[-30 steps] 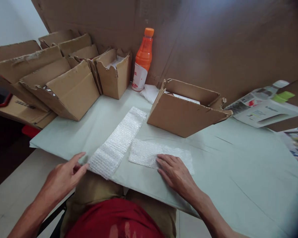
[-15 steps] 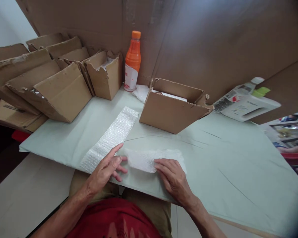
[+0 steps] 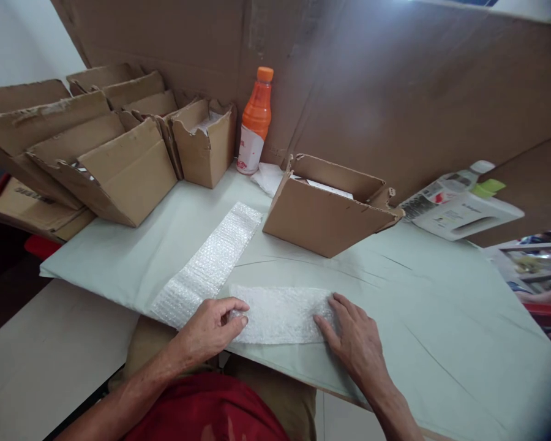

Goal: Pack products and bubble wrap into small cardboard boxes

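Observation:
A short strip of bubble wrap (image 3: 282, 315) lies flat near the front edge of the table. My left hand (image 3: 213, 324) grips its left end between curled thumb and forefinger; the other fingers are mostly hidden. On the right end rests my right hand (image 3: 356, 334), open, fingers stretched along the edge and thumb apart on top of the wrap. A longer bubble wrap strip (image 3: 209, 266) lies slantwise to the left, its near end beside my left hand.
A cardboard box (image 3: 324, 217) with white items inside stands behind the wrap. More open cardboard boxes (image 3: 133, 171) line the left, near an orange-capped bottle (image 3: 254, 125). A white jug (image 3: 472, 214) and a clear bottle (image 3: 441, 187) stand back right, before a cardboard wall (image 3: 417, 98).
The short strip has been spread out flatter. My left hand has come onto its left end, and my right hand has shifted to its right end. The view has tilted slightly.

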Tool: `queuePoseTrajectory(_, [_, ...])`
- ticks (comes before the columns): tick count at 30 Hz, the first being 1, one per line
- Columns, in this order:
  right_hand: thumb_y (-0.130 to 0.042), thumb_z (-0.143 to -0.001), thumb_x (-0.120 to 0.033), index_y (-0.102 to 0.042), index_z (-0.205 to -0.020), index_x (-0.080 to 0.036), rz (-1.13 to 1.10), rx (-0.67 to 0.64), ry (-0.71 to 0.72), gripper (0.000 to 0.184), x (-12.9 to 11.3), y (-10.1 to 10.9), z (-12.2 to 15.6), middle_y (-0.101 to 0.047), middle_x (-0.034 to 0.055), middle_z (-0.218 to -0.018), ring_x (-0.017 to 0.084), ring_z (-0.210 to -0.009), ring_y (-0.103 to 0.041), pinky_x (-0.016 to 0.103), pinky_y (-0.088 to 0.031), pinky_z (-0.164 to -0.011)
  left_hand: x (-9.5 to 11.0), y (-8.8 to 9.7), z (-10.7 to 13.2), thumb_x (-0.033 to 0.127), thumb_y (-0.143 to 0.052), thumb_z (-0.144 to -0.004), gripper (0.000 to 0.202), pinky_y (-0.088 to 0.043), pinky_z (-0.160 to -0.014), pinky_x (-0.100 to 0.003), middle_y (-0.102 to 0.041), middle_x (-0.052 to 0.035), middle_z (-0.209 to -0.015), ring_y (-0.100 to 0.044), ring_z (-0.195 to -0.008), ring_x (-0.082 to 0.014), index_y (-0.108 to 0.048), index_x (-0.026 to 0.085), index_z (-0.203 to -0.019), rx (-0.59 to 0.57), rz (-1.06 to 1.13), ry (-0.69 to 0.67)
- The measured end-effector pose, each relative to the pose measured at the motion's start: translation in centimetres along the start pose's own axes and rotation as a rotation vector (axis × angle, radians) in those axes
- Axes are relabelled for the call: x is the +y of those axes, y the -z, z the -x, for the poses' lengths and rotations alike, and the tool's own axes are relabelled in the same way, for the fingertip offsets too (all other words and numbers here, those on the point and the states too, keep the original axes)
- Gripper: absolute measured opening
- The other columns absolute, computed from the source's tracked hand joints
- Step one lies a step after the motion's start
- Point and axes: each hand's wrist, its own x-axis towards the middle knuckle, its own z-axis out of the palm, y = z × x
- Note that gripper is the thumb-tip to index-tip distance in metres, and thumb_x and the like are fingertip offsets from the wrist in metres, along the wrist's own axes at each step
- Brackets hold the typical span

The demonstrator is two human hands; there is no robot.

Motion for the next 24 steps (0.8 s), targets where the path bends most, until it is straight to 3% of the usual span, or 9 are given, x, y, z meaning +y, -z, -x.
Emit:
queuePoseTrajectory(3, [-0.048, -0.099, -0.037, -0.065, -0.097, -0.02, -0.087, 0.028, 0.057, 0.024, -0.8, -0.2, -0.6, -0.073, 0.0138, -0.116, 0.031, -0.1, -0.069, 0.045, -0.05, -0.079, 0.4, 0.4, 0.4, 0.033, -0.06, -0.084, 0.032, -0.038, -0.057, -0.027, -0.066, -0.0019, -0.066, -0.053, -0.058, -0.0155, -0.08, 0.016, -0.103, -0.042, -0.051, -0.03])
queuePoseTrajectory(6, [-0.051, -0.097, -0.029, -0.063, -0.095, -0.022, -0.149, 0.102, 0.116, 0.014, -2.7, 0.6, -2.9, -0.073, 0.0121, -0.116, 0.028, -0.099, -0.068, 0.043, -0.049, -0.082, 0.6, 1.5, 0.9, 0.034, -0.059, -0.087, 0.033, -0.041, -0.06, -0.026, -0.073, -0.0038, -0.077, -0.058, -0.063, -0.0162, -0.079, 0.018, -0.107, -0.058, -0.068, -0.052])
queuePoseTrajectory(11, [-0.055, -0.095, -0.017, -0.062, -0.097, -0.021, -0.152, 0.202, 0.255, 0.008, -7.1, 2.5, -9.8, -0.07, 0.0131, -0.123, 0.026, -0.103, -0.066, 0.039, -0.046, -0.085, -0.2, 4.7, 1.4, 0.04, -0.057, -0.088, 0.036, -0.04, -0.057, -0.025, -0.07, -0.002, -0.075, -0.058, -0.064, -0.0156, -0.078, 0.02, -0.109, 0.055, -0.09, -0.056])
queuePoseTrajectory(15, [-0.055, -0.094, -0.012, -0.063, -0.095, -0.019, -0.094, 0.242, 0.4, 0.011, -11.1, 1.7, -16.5, -0.069, 0.0127, -0.124, 0.026, -0.11, -0.062, 0.038, -0.043, -0.088, -1.3, 6.9, 1.0, 0.043, -0.054, -0.086, 0.043, -0.04, -0.056, -0.025, -0.065, -0.0015, -0.072, -0.054, -0.061, -0.0147, -0.076, 0.016, -0.111, 0.161, -0.094, 0.002])
queuePoseTrajectory(20, [-0.051, -0.095, -0.01, -0.067, -0.097, -0.017, 0.089, 0.074, 0.492, 0.017, -14.5, -1.2, -23.7, -0.067, 0.0134, -0.128, 0.027, -0.111, -0.056, 0.038, -0.038, -0.088, -1.6, 8.3, -0.6, 0.045, -0.053, -0.084, 0.051, -0.041, -0.059, -0.027, -0.065, -0.0021, -0.078, -0.05, -0.059, -0.0132, -0.073, 0.015, -0.12, 0.184, -0.1, 0.055])
queuePoseTrajectory(24, [-0.049, -0.096, -0.012, -0.068, -0.101, -0.014, 0.218, -0.099, 0.456, 0.02, -15.7, -3.2, -27.5, -0.066, 0.0158, -0.124, 0.029, -0.109, -0.053, 0.04, -0.036, -0.086, -1.3, 8.7, -2.4, 0.045, -0.051, -0.083, 0.057, -0.042, -0.061, -0.028, -0.067, -0.0032, -0.08, -0.052, -0.06, -0.0148, -0.069, 0.014, -0.128, 0.147, -0.108, 0.068])
